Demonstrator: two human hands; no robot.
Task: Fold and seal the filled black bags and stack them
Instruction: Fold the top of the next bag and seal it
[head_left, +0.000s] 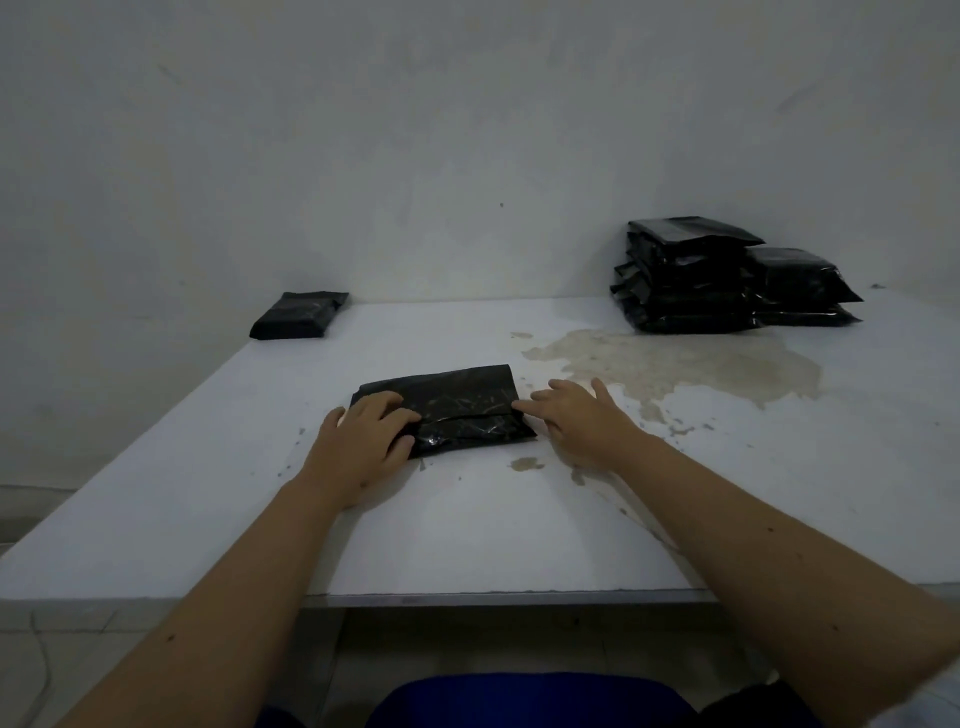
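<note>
Both hands' fingers (395, 415) flat on folded black bag (457, 400) ends.

Left hand (358, 447) presses the folded black bag (457, 410) on the table (467, 535); right hand (576, 421) touches its edge.

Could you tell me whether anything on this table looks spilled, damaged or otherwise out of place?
Yes: a large brownish stain spreads across the white table, right of the black plastic bag being folded and just in front of the stack of black bags. Whether it is wet or dried I cannot tell.
</note>
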